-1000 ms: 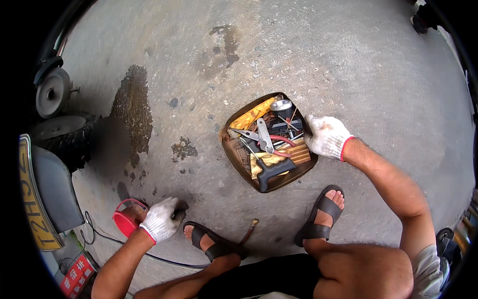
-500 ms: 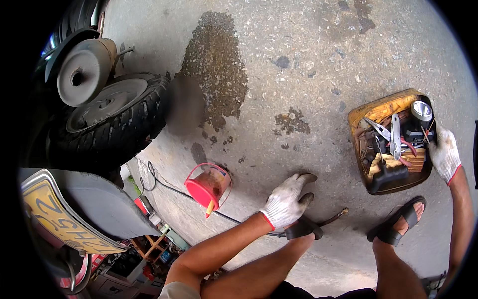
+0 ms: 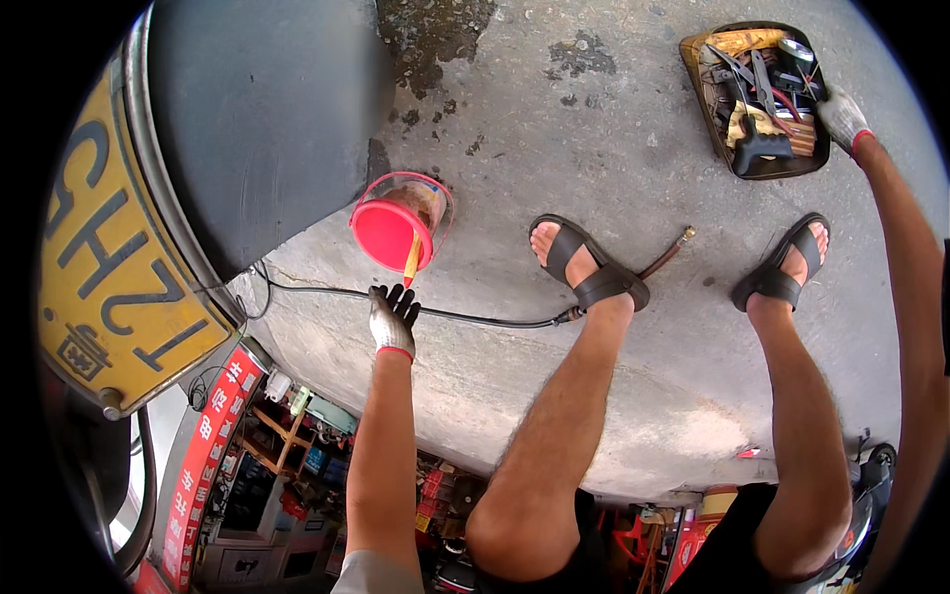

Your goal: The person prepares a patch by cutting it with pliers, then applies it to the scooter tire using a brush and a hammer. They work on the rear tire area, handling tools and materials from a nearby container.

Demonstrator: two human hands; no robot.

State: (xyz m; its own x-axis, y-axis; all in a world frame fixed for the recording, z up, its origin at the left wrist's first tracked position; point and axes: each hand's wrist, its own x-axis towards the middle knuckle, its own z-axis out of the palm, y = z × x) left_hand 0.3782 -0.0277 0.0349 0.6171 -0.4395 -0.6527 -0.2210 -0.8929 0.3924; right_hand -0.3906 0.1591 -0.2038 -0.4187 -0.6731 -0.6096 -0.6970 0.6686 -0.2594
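Note:
My left hand (image 3: 392,319), in a white knitted glove with dark fingertips, is open with its fingers spread. It is just in front of a clear bucket with a red rim and handle (image 3: 381,238). A yellow stick with a red tip (image 3: 412,259) pokes out over the rim, close to my fingertips. Far to the right, my gloved right hand (image 3: 844,117) is closed around the side rim of a yellow-and-black tool tray (image 3: 698,59); some fingers are hidden. Inside the tray lie pliers (image 3: 762,84), a black T-shaped handle (image 3: 760,147) and a round metal-rimmed item (image 3: 795,49).
A black hose (image 3: 475,319) with a brass end (image 3: 689,234) runs along the concrete, passing by my left sandal (image 3: 599,267). A vehicle's yellow plate (image 3: 129,247) and dark mudguard (image 3: 267,119) are at the left. Cluttered shelves (image 3: 287,436) stand at the lower left.
My left hand has moved left from beside my left foot to the bucket, its fingers now spread. My right hand stays at the tray. The view has shifted, so the tray appears higher.

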